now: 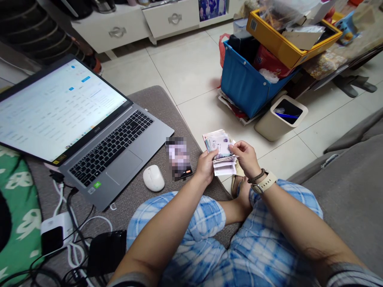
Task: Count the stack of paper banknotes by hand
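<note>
Near the grey sofa's (158, 97) edge, the left hand (206, 167) has notes (223, 144) in its grip, the right hand (248, 159) pinching their edge, apparently leafing; next calls for separating one.

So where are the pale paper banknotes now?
Just right of the head view's centre, the pale paper banknotes are held between the left hand and right hand.

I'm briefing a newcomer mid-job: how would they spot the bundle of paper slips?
Find the open laptop, then go right past the white mouse and the phone. The left hand and right hand hold the bundle of paper slips. Unlike the phone, it is layered, uneven-edged and held rather than lying down.
</note>
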Demonstrator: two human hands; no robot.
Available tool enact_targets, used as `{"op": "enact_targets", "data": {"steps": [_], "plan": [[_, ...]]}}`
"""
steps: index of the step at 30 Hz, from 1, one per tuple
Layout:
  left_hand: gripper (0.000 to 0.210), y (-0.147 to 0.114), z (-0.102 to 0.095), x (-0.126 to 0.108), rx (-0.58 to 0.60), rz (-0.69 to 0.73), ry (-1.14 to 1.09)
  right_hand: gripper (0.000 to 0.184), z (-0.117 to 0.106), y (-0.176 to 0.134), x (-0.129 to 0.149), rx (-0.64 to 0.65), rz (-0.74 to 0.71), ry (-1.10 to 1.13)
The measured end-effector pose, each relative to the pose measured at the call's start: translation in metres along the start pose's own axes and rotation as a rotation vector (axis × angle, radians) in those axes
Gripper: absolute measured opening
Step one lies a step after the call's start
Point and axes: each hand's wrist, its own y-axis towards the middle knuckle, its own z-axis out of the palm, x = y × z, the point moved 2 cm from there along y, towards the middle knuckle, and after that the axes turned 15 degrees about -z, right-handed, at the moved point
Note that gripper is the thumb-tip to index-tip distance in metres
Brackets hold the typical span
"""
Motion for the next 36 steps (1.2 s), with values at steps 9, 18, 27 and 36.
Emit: {"op": "enact_targets", "data": {"steps": [9,18,27,36], "plan": [[0.019,0.004,-0.002,0.000,0.008,0.003,-0.045,0.032,0.001,0.000,0.005,0.032,-0.039,0.011],[0.027,0.005,-0.004,0.001,0.055,0.040,0.010,0.027,0.003,0.001,0.005,0.062,-0.024,0.029],[0.030,0.006,-0.004,0.001,0.040,0.025,-0.004,0.028,0.005,0.000,0.008,0.086,-0.022,0.027],[0.023,0.009,-0.008,0.000,-0.018,0.018,-0.037,0.037,0.007,-0.002,0.017,0.162,-0.041,-0.014]]}}
